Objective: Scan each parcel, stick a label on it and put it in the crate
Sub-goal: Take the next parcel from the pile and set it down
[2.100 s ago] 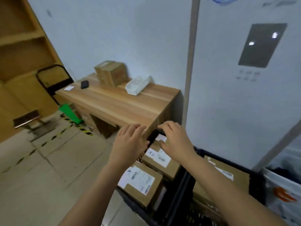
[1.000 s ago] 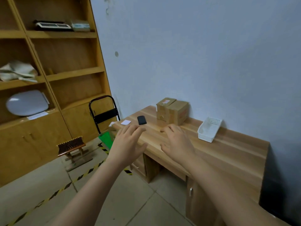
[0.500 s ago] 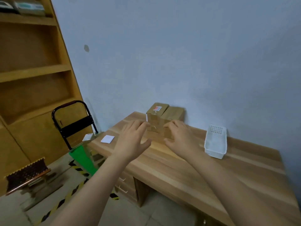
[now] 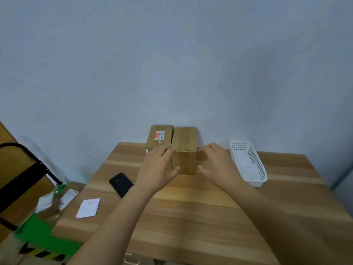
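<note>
Both parcels stand at 12 o'clock on the wooden desk (image 4: 191, 217), against the wall and touching side by side. Your left hand (image 4: 159, 169) and right hand (image 4: 216, 165) flank the plain cardboard parcel (image 4: 185, 150), fingers loosely spread and neither one clamped. Whether they touch the cardboard yet cannot be told. Main risk: your left fingers lie across the seam and over the front of the stickered parcel (image 4: 159, 137), so closing now may pinch both boxes, or drag the neighbour forward and tip it. The white basket (image 4: 246, 161) sits just beside your right hand at 3 o'clock, and a wide grip could knock it. The black handheld device (image 4: 121, 184) lies at 8 o'clock, near your left forearm, and could get swept when you pull back. So could the white label slips (image 4: 88, 207) near the desk edge. The crate is out of view, so you would be carrying toward it blind.
</note>
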